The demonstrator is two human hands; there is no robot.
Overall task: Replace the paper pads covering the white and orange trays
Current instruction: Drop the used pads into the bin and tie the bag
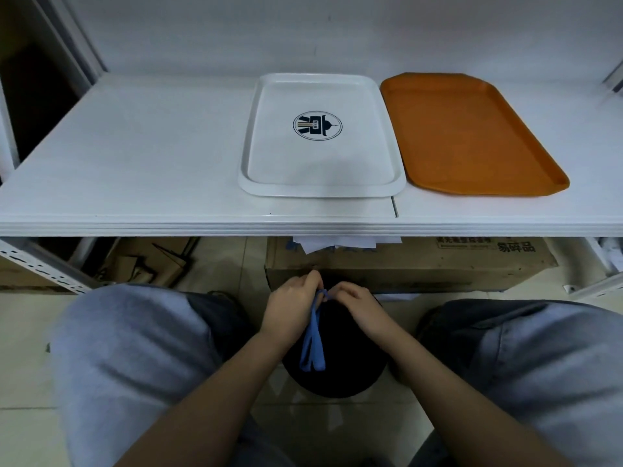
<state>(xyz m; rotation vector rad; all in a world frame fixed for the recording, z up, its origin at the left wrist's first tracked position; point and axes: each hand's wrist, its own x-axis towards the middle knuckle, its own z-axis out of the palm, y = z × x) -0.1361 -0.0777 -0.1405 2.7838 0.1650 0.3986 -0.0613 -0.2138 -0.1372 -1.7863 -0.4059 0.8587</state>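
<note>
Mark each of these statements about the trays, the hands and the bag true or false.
1. The white tray lies left of the orange tray. True.
2. A paper pad covers the orange tray. False: its surface is bare.
3. Both hands work at the blue drawstring of a black bag. True: left hand and right hand pinch it.
4. The white tray is plain. False: it bears a round logo.
5. White paper sheets lie on a cardboard box under the shelf. True.
</note>
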